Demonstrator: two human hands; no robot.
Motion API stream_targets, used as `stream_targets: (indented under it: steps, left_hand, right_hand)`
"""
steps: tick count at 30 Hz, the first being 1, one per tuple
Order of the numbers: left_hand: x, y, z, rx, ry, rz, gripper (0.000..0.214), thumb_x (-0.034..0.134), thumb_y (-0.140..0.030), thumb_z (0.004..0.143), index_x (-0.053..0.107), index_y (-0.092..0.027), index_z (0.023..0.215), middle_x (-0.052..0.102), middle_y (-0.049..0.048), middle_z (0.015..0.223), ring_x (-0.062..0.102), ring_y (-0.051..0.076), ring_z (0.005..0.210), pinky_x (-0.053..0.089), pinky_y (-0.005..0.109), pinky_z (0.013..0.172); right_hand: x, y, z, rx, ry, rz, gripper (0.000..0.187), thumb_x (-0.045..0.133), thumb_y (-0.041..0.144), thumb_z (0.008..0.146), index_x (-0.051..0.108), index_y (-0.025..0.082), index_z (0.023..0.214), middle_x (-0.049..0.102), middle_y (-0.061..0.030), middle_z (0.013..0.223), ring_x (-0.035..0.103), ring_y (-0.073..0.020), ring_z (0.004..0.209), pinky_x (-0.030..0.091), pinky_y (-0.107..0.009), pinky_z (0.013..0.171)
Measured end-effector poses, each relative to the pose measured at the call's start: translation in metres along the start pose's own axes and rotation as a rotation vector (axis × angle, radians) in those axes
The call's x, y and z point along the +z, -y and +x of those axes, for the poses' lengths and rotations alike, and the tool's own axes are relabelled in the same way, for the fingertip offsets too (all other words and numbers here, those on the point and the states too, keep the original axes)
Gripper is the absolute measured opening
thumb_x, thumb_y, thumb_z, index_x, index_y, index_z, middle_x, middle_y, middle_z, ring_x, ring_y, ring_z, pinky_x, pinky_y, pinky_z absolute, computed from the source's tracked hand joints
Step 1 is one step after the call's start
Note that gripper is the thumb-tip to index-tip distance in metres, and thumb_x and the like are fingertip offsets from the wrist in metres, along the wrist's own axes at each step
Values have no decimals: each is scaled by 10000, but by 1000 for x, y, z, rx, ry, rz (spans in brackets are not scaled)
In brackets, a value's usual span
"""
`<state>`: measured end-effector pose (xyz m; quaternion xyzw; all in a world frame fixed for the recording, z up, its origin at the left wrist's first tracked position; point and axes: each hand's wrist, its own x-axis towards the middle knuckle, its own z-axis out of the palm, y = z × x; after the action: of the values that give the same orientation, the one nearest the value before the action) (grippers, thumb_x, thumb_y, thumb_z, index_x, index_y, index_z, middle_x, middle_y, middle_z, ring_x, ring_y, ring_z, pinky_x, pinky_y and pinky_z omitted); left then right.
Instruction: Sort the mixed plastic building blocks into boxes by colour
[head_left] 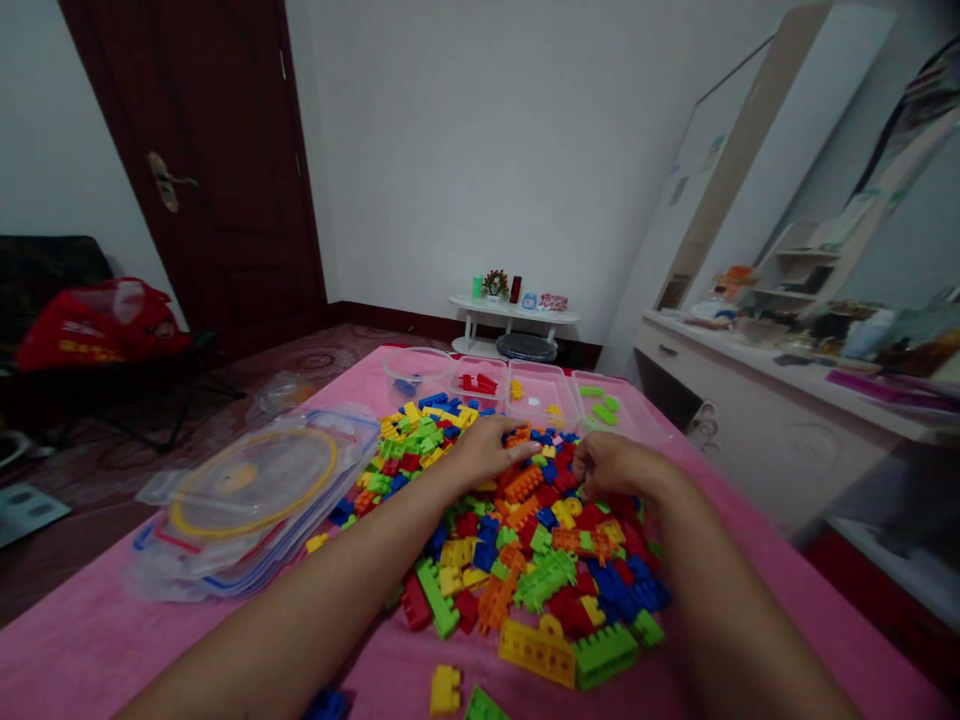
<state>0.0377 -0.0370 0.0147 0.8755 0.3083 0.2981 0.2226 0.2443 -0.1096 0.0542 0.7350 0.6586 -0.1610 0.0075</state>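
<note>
A big heap of coloured plastic building bricks point(525, 560) lies on a pink cloth point(75, 640) in front of me. My left hand point(487, 450) rests palm down on the far part of the heap, fingers stretched out over orange and blue bricks. My right hand point(611, 465) is beside it, curled with the fingers bent down into red and blue bricks; what the fingers hold is hidden. Behind the heap stand clear sorting boxes: one with red bricks point(478, 382), one with yellow bricks point(541, 396), one with green bricks point(609, 404), and a round tub point(416, 366).
A stack of clear lids point(251, 500) lies left of the heap. A white dresser point(757, 420) stands on the right, a small white table point(514, 315) at the back wall, a dark door point(202, 170) and a red bag point(97, 320) to the left.
</note>
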Motion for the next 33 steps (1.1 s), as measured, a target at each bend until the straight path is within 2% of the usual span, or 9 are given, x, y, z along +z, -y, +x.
stream_targets:
  steps: [3,8,12,15,18,23,26,30,33]
  left_hand:
    - [-25,-5,4,39,33,-69,456,489,-495,821,678,-169,1079,691,81,1048,634,214,931,454,276,796]
    - [-84,12,1,-156,65,255,256,672,-308,659,735,-213,889,718,56,859,636,201,745,421,254,640]
    - [-107,32,-9,-330,252,421,332,789,-313,470,743,-241,792,687,38,747,594,186,637,391,246,581]
    - [-105,43,-11,-342,238,359,338,816,-275,397,735,-244,724,652,7,660,568,162,595,388,234,582]
    - [-100,53,-8,-347,190,266,253,799,-233,424,723,-230,665,636,-8,608,559,147,569,387,225,576]
    - [-95,51,-1,-353,10,-6,157,739,-288,587,704,-173,689,605,9,552,556,145,543,410,242,560]
    - [-87,32,1,-385,-50,-438,204,702,-328,679,667,-140,748,606,18,624,579,141,587,460,252,562]
    - [-68,4,2,-423,23,-994,211,729,-284,698,630,-125,795,630,32,755,617,122,671,521,260,630]
    - [-54,-5,3,-475,45,-1178,160,715,-201,722,622,-121,825,645,42,781,637,112,680,533,237,643]
  right_hand:
    - [1,1,7,-54,-57,20,117,622,172,573,695,200,660,634,2,602,556,-140,569,348,-222,504]
    - [0,23,10,-37,-446,55,248,570,232,660,720,222,857,666,-33,760,579,-160,668,370,-240,572]
    - [18,38,17,-130,-427,70,315,596,250,664,702,254,960,677,-29,858,603,-179,761,413,-257,658]
    - [33,37,24,-169,-356,54,391,634,218,631,685,246,1017,672,-44,1015,604,-207,934,427,-278,793]
    - [36,32,28,-162,-319,62,369,614,185,639,690,222,998,669,-55,1048,602,-209,980,427,-289,842]
    - [21,31,25,-129,-456,230,261,674,274,637,701,202,886,691,-60,960,624,-220,905,457,-319,802]
    - [15,37,22,-159,-517,546,260,652,278,670,682,165,903,692,-69,944,628,-203,864,486,-308,753]
    - [16,52,15,-162,-322,1133,307,594,329,739,635,168,997,686,-62,901,630,-154,696,491,-231,525]
    - [16,60,10,-184,-264,1301,223,581,323,751,634,186,918,686,-67,883,631,-149,711,504,-213,521]
